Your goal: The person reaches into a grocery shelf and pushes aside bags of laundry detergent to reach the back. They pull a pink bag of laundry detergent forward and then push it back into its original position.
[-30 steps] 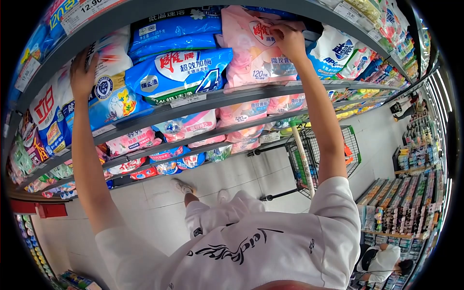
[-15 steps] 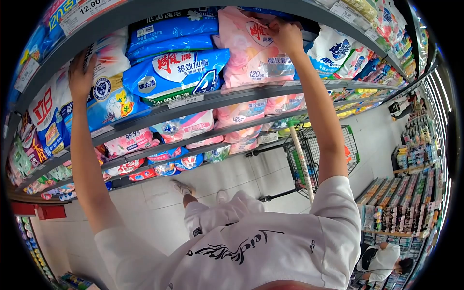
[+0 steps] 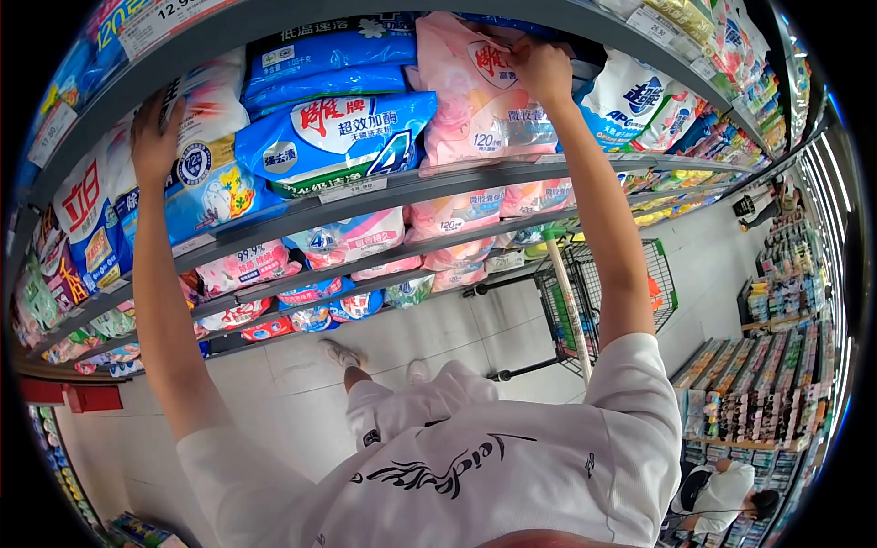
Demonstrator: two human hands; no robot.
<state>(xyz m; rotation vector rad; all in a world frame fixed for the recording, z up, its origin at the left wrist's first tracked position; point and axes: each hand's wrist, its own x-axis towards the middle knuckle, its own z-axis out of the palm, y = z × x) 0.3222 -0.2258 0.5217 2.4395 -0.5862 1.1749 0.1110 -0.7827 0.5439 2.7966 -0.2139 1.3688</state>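
Observation:
My right hand (image 3: 545, 73) is at the upper edge of a pink laundry detergent bag (image 3: 475, 110), its fingers bent and closed on the plastic. The bag stands upright on the shelf. My left hand (image 3: 156, 137) rests against a white and blue detergent bag (image 3: 215, 173), fingers stretched upward, with the tips in shadow under the upper shelf. Between my hands a blue detergent bag (image 3: 333, 137) leans forward at the shelf's front, and more blue bags (image 3: 329, 82) are stacked behind it. Right of my right hand is a white and blue bag (image 3: 630, 96).
The grey shelf edge (image 3: 429, 190) carries price tags. Lower shelves hold more bags (image 3: 343, 239). A black wire shopping cart (image 3: 662, 283) with a green-ended handle stands at my right on the tiled floor (image 3: 274, 447). Another person (image 3: 722, 493) is by the racks at lower right.
Both my hands stay in nearly the same places on the bags. A distant person at the upper right has shifted slightly.

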